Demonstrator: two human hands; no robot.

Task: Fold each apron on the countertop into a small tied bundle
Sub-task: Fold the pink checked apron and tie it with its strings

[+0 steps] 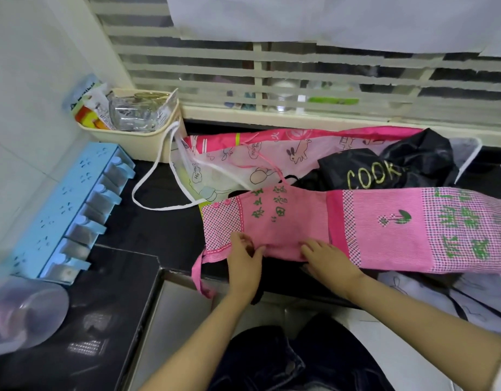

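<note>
- A blue wall rack (60, 210) of small dispensers sat at the far left, with a cream basket (136, 136) of packets beyond it in the corner.
- A white strap (156, 190) looped across the black countertop (159, 232) from a translucent rabbit-print apron (272, 153) lying along the far edge.
- The left hand (243, 261) pinched the near hem of the pink checked apron (385, 230), fingers curled over the cloth, just above a dangling pink tie (198, 277).
- The right hand (328, 261) gripped the same hem just to the right, near the left hand.
- The pink checked apron lay flat along the countertop's near edge, stretching right.
- A crumpled black "COOK" apron (370, 173) lay behind it, partly covered.
</note>
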